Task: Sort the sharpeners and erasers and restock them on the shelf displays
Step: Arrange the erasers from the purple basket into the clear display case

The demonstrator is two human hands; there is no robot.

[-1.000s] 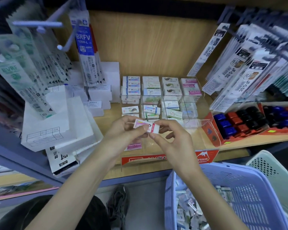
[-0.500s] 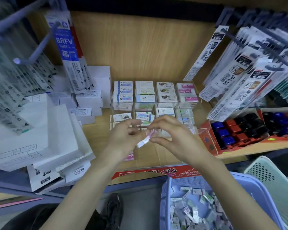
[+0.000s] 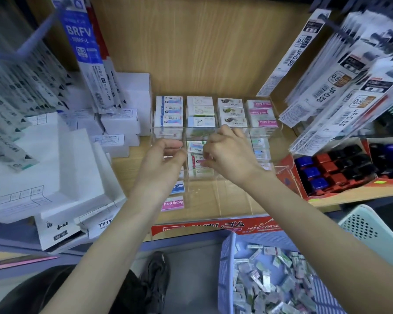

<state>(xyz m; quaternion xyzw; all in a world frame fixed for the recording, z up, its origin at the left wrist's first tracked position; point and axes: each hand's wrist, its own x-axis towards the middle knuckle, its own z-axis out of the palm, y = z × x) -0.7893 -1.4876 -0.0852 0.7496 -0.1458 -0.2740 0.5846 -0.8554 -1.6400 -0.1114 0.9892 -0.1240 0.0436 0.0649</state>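
Eraser [image 3: 203, 161] pinched in R hand [image 3: 229, 155] fingers [image 3: 211, 150] over acrylic tray [image 3: 234, 197] (L hand [image 3: 161, 162] grip unclear).

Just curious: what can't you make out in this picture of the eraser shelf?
All in the head view:
- What the right hand holds, if anything: its curled fingers cover it.
- Same for the left hand, seen from behind.
- Loose pieces in the blue basket: too small and blurred to sort; bottom edge cuts it.
- Hanging packs on the left: motion blur, print unreadable.

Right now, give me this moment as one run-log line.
stage: restocking | right hand: pinches small pink-and-white wrapped eraser at clear acrylic display tray | left hand: at tray, grip unclear
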